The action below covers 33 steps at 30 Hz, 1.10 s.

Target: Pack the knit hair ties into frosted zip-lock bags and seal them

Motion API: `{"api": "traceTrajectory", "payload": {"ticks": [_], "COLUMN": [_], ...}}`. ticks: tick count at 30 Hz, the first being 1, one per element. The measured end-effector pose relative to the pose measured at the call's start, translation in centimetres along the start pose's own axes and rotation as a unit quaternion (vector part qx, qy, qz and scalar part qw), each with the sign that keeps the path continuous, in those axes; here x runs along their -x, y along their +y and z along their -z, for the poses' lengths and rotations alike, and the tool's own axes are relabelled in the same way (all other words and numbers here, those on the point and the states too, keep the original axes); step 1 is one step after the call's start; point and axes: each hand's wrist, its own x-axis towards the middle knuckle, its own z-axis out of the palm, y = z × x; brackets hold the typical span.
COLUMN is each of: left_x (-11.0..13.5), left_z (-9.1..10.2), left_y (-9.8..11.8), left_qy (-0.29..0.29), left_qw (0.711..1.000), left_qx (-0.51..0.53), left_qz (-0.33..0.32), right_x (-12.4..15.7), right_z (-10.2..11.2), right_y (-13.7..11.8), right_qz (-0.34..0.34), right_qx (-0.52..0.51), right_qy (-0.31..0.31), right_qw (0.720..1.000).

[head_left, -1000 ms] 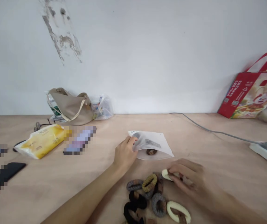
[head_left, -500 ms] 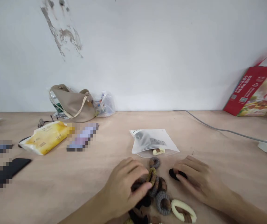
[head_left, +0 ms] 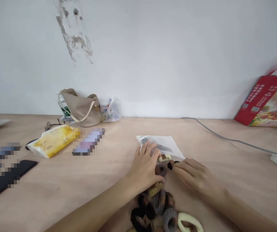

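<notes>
My left hand (head_left: 144, 166) reaches over the near left side of a white zip bag (head_left: 174, 145), fingers spread and curved by its mouth. It seems to touch the bag and holds nothing I can see. In my right hand (head_left: 193, 175) a black hair tie (head_left: 170, 165) is pinched at the bag's near right edge. At the mouth shows a cream hair tie (head_left: 164, 158) with a brown band. Below my left hand lie several hair ties: a mustard one (head_left: 155, 189), a grey one (head_left: 169, 220), a black one (head_left: 138, 219) and a larger cream one (head_left: 190, 222).
To the left are a yellow tissue pack (head_left: 54, 140), a blurred phone (head_left: 88, 141) and a black flat object (head_left: 23, 170). A beige handbag (head_left: 85, 111) and a clear plastic bag (head_left: 113, 109) stand by the wall. At right are a grey cable (head_left: 222, 135) and a red carrier bag (head_left: 261, 100).
My left hand has left the pile of hair ties and moved forward onto the bag. My right hand has carried the black hair tie forward and left to the bag's mouth.
</notes>
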Motion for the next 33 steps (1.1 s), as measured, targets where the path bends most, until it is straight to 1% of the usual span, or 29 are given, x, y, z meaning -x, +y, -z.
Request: {"api": "traceTrajectory", "payload": {"ticks": [2,5,8,12,15,17,20,24,27,28,30,33], "left_x": [-0.2,-0.7,-1.1,-1.4,-1.8,-2.1,-2.6,-3.0,-3.1,-3.1,-3.0,-2.3], "left_z": [-0.3,-0.6,-0.8,-1.1,-1.0,-0.5,0.9,3.2,4.4,4.7,5.0,4.8], "left_y": [-0.2,-0.8,-1.3,-1.6,-1.4,-1.2,-0.9,-1.0,-1.3,-1.4,-1.5,-1.8], "left_qy": [-0.006,0.005,0.022,0.052,0.091,0.12,0.156,0.191,0.199,0.204,0.215,0.232], "left_qw": [1.0,0.999,0.998,0.995,0.99,0.986,0.978,0.963,0.952,0.949,0.945,0.944], "left_qx": [0.002,0.003,0.01,0.02,0.027,0.037,0.067,0.137,0.193,0.207,0.221,0.222], "left_qz": [0.019,0.036,0.052,0.08,0.102,0.113,0.121,0.133,0.129,0.124,0.111,0.083], "right_x": [-0.4,-1.0,-1.5,-2.6,-3.8,-4.7,-5.9,-6.8,-7.2,-7.2,-7.3,-6.8], "right_z": [-0.8,-1.9,-2.6,-2.6,-1.8,-0.9,0.8,2.4,3.0,3.1,3.5,3.8], "right_y": [1.0,2.6,3.7,3.5,2.6,1.9,1.4,2.1,2.4,2.4,2.1,1.6], "right_qz": [-0.04,-0.133,-0.207,-0.26,-0.293,-0.323,-0.376,-0.421,-0.433,-0.436,-0.438,-0.431], "right_qx": [0.002,0.003,-0.024,-0.096,-0.154,-0.194,-0.264,-0.357,-0.395,-0.397,-0.389,-0.358], "right_qy": [0.024,0.068,0.078,0.066,0.079,0.097,0.129,0.16,0.161,0.16,0.157,0.156], "right_qw": [0.999,0.989,0.975,0.959,0.94,0.921,0.879,0.819,0.794,0.791,0.795,0.814]}}
